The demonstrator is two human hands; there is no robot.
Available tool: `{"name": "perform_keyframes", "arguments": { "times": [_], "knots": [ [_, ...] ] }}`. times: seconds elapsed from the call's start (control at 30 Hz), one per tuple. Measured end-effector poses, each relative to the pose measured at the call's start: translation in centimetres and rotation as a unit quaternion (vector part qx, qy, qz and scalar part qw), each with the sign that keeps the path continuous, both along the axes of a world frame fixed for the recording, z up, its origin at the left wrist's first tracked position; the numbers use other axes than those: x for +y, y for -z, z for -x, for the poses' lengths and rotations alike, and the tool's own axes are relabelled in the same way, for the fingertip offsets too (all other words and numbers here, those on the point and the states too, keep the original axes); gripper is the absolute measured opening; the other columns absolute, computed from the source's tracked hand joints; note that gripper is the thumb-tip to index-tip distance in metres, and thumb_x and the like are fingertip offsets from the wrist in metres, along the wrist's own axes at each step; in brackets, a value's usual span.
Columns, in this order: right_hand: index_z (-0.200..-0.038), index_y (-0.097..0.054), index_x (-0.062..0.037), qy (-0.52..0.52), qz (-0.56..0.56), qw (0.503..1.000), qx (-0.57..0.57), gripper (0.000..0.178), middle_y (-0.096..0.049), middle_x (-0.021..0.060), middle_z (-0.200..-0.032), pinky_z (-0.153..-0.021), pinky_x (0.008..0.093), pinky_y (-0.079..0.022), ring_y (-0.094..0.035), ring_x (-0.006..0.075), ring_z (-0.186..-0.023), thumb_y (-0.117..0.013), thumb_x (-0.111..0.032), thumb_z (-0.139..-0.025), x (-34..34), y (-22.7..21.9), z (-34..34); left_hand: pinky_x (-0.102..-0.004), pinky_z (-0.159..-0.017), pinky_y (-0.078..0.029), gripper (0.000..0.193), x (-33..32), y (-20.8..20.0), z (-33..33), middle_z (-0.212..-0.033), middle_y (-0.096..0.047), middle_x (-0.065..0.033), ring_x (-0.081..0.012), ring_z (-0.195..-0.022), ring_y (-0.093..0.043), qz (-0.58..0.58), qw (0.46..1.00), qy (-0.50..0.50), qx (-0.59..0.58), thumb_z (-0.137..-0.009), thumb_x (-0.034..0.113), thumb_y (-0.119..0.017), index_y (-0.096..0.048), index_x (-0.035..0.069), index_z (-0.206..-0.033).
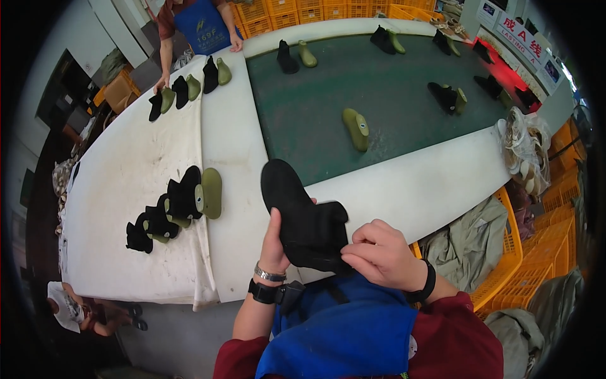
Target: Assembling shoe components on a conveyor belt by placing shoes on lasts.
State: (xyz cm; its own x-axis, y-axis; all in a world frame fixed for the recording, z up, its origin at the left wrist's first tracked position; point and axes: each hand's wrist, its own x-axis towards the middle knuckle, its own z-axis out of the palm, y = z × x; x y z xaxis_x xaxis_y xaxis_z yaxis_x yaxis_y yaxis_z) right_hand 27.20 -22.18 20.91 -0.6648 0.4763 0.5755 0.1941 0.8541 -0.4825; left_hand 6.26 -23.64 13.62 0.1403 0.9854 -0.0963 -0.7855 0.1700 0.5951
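A soft black boot upper (291, 199) is held up in front of my body, its toe pointing away from me and its ankle opening toward my lap. My left hand (274, 246) grips it from the left side, with the thumb along its edge and the other fingers hidden beneath. At the rim of the opening, my right hand (377, 252) is closed in a pinch on the upper's edge. Just beyond, on the green belt, lies a lone olive-green shoe last (356, 129). To the left, several black uppers (184, 193) and olive lasts (213, 192) stand in a row.
The green belt (303, 136) carries more pairs of black uppers and lasts toward a red-lit machine (514, 72). Across the white table (139, 151), a co-worker in a blue apron (203, 30) touches another row. Yellow crates (505, 278) with grey-green cloth stand at my right.
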Motion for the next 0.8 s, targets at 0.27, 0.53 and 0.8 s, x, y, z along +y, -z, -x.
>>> {"name": "perform_keyframes", "arguments": {
  "times": [0.27, 0.53, 0.8],
  "knots": [
    [-0.105, -0.048, 0.0013, -0.083, 0.296, 0.952, -0.008, 0.027, -0.052, 0.0182, -0.103, -0.085, 0.0377, -0.042, -0.051, 0.0327, -0.097, -0.047, -0.003, -0.078, 0.5, 4.4, 1.7, -0.029, -0.101, -0.026, 0.06, -0.7, -0.1, -3.4, -0.133, -0.036, -0.0091, -0.016, -0.12, -0.035, 0.011, 0.983, 0.008, 0.184, -0.09, 0.033, -0.047, -0.025, 0.002, -0.135],
    [-0.118, -0.045, -0.0019, -0.113, 0.355, 0.928, 0.023, 0.035, -0.051, 0.0134, -0.114, -0.09, 0.0339, -0.04, -0.049, 0.0231, -0.105, -0.05, -0.013, -0.085, 1.5, 8.1, 2.8, -0.0288, -0.102, -0.024, 0.06, -1.2, 0.5, -2.7, -0.135, -0.034, -0.0125, -0.0186, -0.123, -0.033, -0.039, 0.954, -0.005, 0.299, -0.093, 0.039, -0.037, -0.022, 0.0, -0.136],
    [-0.122, -0.042, -0.0024, -0.185, 0.504, 0.844, 0.009, 0.041, -0.049, 0.0106, -0.117, -0.094, 0.0327, -0.037, -0.047, 0.0217, -0.109, -0.055, -0.017, -0.085, 3.0, 9.4, 3.1, -0.0284, -0.099, -0.028, 0.056, -0.7, 0.6, -1.5, -0.13, -0.04, -0.0127, -0.0184, -0.119, -0.038, -0.003, 0.953, -0.058, 0.298, -0.094, 0.039, -0.032, -0.028, -0.002, -0.132]
  ]
}}
